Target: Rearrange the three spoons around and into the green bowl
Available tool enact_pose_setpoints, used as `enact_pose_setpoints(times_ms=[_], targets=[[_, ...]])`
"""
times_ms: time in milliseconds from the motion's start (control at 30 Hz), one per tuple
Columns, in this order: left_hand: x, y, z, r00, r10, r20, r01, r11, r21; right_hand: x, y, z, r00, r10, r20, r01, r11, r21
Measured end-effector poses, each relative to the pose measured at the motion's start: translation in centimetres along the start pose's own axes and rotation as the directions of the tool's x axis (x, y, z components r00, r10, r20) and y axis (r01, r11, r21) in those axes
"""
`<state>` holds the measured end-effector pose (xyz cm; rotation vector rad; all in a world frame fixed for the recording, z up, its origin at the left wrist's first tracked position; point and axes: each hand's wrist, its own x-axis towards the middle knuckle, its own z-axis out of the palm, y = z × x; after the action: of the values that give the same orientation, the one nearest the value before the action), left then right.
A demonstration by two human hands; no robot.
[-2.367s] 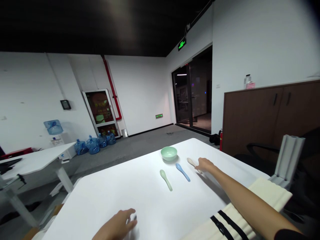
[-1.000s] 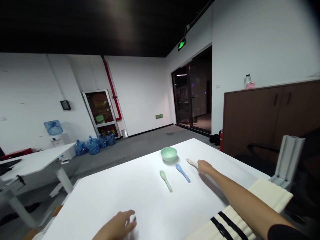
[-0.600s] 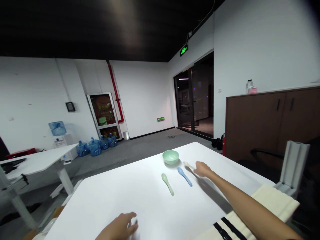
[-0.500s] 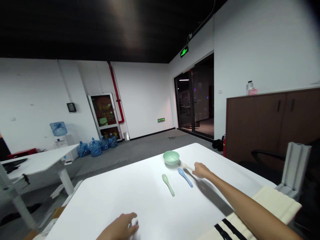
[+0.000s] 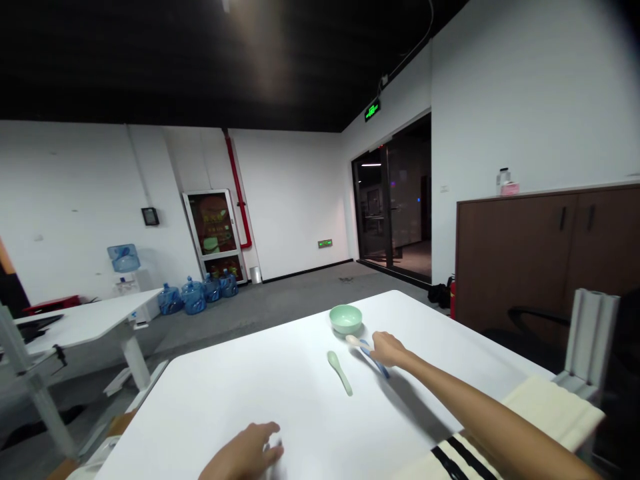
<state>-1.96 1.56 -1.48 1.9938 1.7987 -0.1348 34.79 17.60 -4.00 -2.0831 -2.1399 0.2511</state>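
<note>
My right hand [image 5: 389,349] is closed on the handle of a pale cream spoon [image 5: 355,341], its bowl end pointing left. The cream spoon is over a blue spoon [image 5: 379,366], covering part of it. A light green spoon [image 5: 340,373] lies on the white table left of the blue one. Just behind the spoons stands a mint green bowl [image 5: 345,320], with nothing visible inside. My left hand [image 5: 249,451] hovers at the table's near edge, thumb and fingers apart, holding nothing.
A cream cloth [image 5: 555,407] with black stripes lies at the white table's [image 5: 225,393] right front, under my right forearm. A grey metal post [image 5: 593,333] rises beyond it. Another desk [image 5: 95,320] and blue water bottles [image 5: 193,295] are at left.
My right hand has moved a little left and nearer with the cream spoon, which now crosses over the blue spoon. The view has shifted slightly; my left hand keeps its pose.
</note>
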Motion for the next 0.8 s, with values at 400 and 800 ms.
enact_pose_setpoints(times_ms=[400,800], targets=[[0.2,-0.3,0.0,1.000,0.022,-0.005,-0.022,1.000,0.003,-0.3,-3.0,0.6,1.000,-0.021,0.010,0.021,1.000,0.012],[0.1,-0.2,0.1,1.000,0.014,-0.006,-0.014,1.000,0.001,-0.1,-3.3,2.3,1.000,-0.008,-0.023,0.009,1.000,0.028]])
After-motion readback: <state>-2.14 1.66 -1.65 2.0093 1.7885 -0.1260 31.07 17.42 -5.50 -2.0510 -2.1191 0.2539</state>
